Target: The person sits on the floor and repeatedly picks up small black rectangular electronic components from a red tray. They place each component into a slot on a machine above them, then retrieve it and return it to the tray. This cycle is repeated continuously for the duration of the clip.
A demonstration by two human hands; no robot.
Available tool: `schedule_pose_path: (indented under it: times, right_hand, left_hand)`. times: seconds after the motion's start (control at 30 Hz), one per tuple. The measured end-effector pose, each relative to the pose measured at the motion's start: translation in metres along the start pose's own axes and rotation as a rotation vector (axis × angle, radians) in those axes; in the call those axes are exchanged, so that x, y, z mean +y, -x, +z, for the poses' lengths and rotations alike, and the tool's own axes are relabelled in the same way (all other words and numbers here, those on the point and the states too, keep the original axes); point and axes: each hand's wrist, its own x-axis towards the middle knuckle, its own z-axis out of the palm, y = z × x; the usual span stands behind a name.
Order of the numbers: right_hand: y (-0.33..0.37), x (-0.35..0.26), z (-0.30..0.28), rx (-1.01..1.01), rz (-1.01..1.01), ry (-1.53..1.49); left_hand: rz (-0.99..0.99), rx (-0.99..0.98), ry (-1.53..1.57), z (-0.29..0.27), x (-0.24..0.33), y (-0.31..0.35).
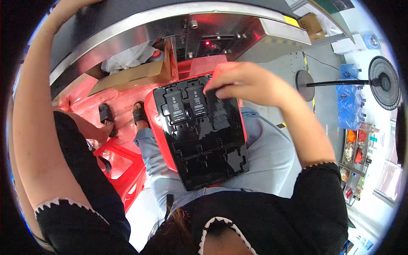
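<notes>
A black plastic tray with moulded hollows lies tilted across my lap, over a red support. Two flat black batteries with printed faces, one battery beside another battery, sit in its far-left hollows. My right hand is at the tray's far right corner, its thumb and fingers bent together in a pinch; whatever lies between them is hidden against the black plastic. My left hand reaches up over the dark worktop at the top left, and its fingers are cut off by the picture's edge.
A metal-edged worktop spans the far side, with a unit bearing a red light below it. Under it stands a cardboard box with white plastic bags. Another person's sandalled foot is at left. A fan stands right.
</notes>
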Motion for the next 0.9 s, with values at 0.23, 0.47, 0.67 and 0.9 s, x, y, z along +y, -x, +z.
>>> schedule_pose_path:
  times: [0.23,0.47,0.67,0.9]
  right_hand:
    - [-0.006,0.108,0.056,0.368,-0.085,0.433]
    - [0.035,0.108,0.103,0.428,-0.024,0.617]
    - [0.052,0.1,0.116,0.479,0.045,0.552]
    - [0.056,0.079,0.109,0.56,0.022,0.459]
  left_hand:
    - [0.212,0.363,0.096,0.022,0.057,0.078]
    - [0.357,-0.116,0.09,0.125,0.084,0.26]
    - [0.333,-0.363,0.089,0.219,0.058,0.358]
    - [0.305,-0.324,0.143,0.223,0.061,0.356]
